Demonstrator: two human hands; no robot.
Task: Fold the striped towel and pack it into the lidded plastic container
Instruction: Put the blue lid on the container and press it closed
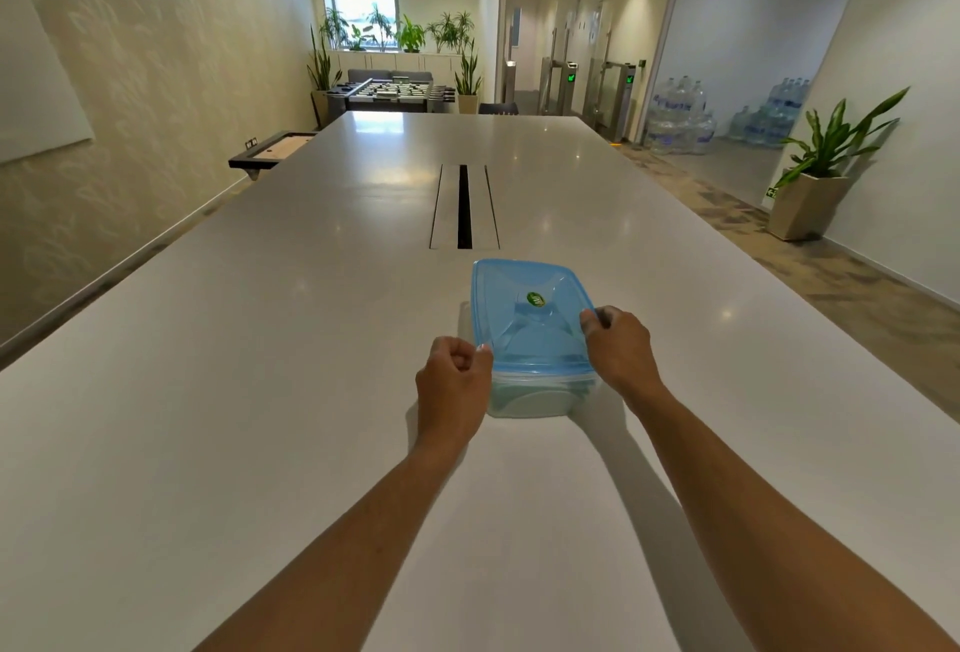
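Observation:
A clear plastic container (540,399) stands on the white table (260,391) in front of me, covered by a translucent blue lid (524,319) with a green sticker. Pale folded cloth shows dimly through the container's near wall; I cannot make out stripes. My left hand (453,381) pinches the lid's left edge near the front corner. On the opposite side my right hand (618,347) grips the lid's right edge. The lid sits on the rim, its far end looking slightly raised.
A cable slot (464,207) runs along the table's middle beyond the container. Past the table's far end stand a foosball table (389,93) and potted plants. A planter (810,202) and stacked water bottles (680,124) are on the floor to the right.

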